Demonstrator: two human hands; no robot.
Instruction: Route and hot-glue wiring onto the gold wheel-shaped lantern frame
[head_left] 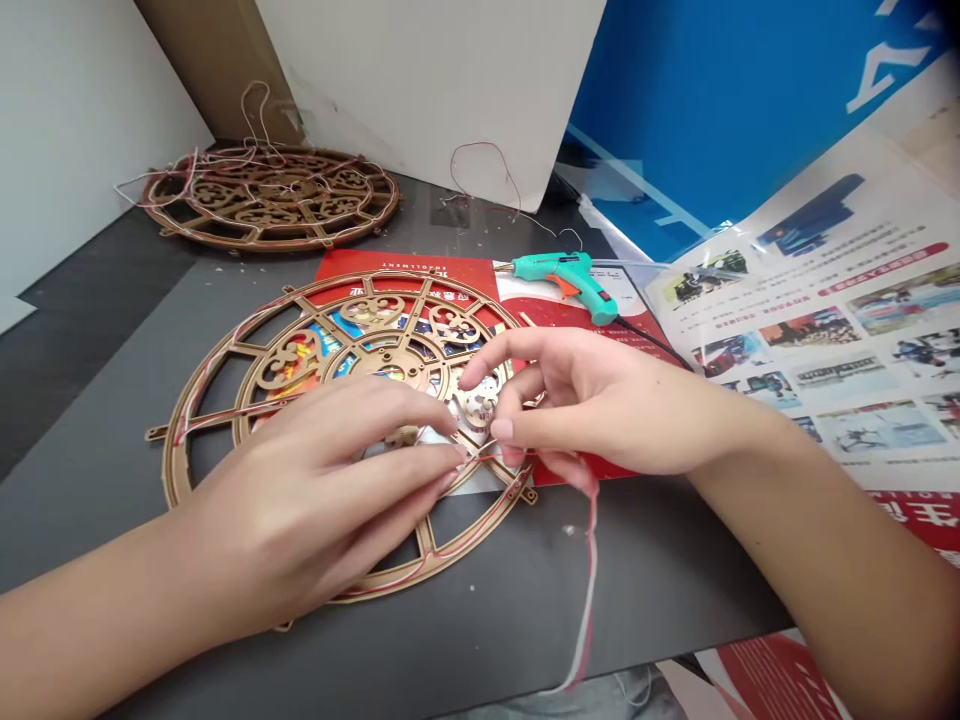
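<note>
A round wooden openwork wheel (178, 465) with spokes and scrollwork lies flat under both hands. Red and white wire runs along its rim. My left hand (300, 485) reaches across the wheel, its fingertips pressed together on the red-and-white wire (591, 570). Over the wheel's right part, my right hand (607, 400) is curled, with thumb and fingers closed on the same wire. A short red stretch spans the two hands. From my right hand the wire hangs toward the table's front edge. The palms and part of the wheel are hidden.
A second wooden wheel (274, 240) with loose wires lies at the back left. Behind the near wheel, a teal glue gun (566, 275) rests on red printed sheets (337, 264), its black cord trailing right. A large printed sheet (795, 370) covers the right side. White panels stand behind.
</note>
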